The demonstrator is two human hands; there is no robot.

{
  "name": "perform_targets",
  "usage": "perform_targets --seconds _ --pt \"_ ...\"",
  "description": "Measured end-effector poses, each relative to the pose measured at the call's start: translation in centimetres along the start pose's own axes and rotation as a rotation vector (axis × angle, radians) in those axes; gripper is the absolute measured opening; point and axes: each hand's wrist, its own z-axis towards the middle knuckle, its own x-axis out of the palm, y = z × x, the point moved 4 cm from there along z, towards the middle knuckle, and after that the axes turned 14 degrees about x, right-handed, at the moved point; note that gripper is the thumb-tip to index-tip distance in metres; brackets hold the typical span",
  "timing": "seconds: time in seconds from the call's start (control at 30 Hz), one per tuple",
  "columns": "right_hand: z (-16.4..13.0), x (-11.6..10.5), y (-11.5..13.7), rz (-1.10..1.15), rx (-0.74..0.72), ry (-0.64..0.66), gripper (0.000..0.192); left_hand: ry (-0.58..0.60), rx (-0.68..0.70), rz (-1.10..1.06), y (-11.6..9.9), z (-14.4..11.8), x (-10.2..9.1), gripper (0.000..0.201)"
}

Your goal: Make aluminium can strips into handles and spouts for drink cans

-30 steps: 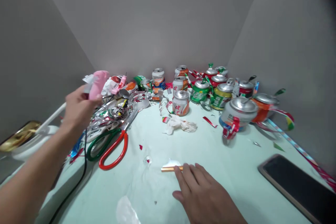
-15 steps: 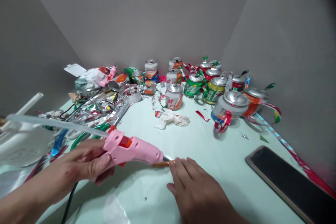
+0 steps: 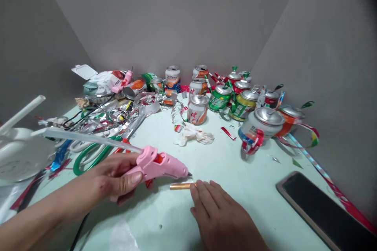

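My left hand [image 3: 123, 182] is wrapped round the handle of a pink hot glue gun [image 3: 161, 166], which points right. A long translucent glue stick [image 3: 97, 138] juts out of its back. The metal tip hangs just above and behind a narrow golden metal strip [image 3: 180, 186], apart from it. My right hand [image 3: 222, 215] is closed over the strip's right end, fingers together, keeping it down on the table. That end and the undersides of the fingers are hidden. Behind the gun lies a crumpled white tissue [image 3: 194, 134].
Cut cans shaped like small pots, such as a white one [image 3: 260, 125] and a green one [image 3: 220, 98], stand at the back right. A phone [image 3: 324, 208] lies at right. Scissors [image 3: 94, 155], metal scraps and a second pink glue gun [image 3: 123, 82] crowd the left.
The glue gun's tip has lifted off the golden strip, moving slightly up and to the right with my left hand. More of the strip shows. My right hand stays on its end.
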Motion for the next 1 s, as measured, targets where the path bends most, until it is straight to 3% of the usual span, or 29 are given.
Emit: perform_targets --seconds 0.1,0.23,0.5,1.0 --pt "-0.2 0.27 -0.05 -0.012 -0.008 0.025 0.027 0.098 -0.087 -0.181 0.29 -0.05 0.59 0.04" --pt "-0.48 0.55 0.01 -0.01 -0.017 0.043 0.028 0.112 -0.087 -0.251 0.46 0.04 0.69 0.035" --pt "-0.37 0.52 0.12 -0.013 -0.022 0.041 0.029 0.159 -0.056 -0.209 0.44 0.3 0.91 0.025" --pt "-0.28 0.79 0.04 -0.026 -0.017 0.038 0.03 0.198 -0.035 -0.177 0.92 0.51 0.87 0.039"
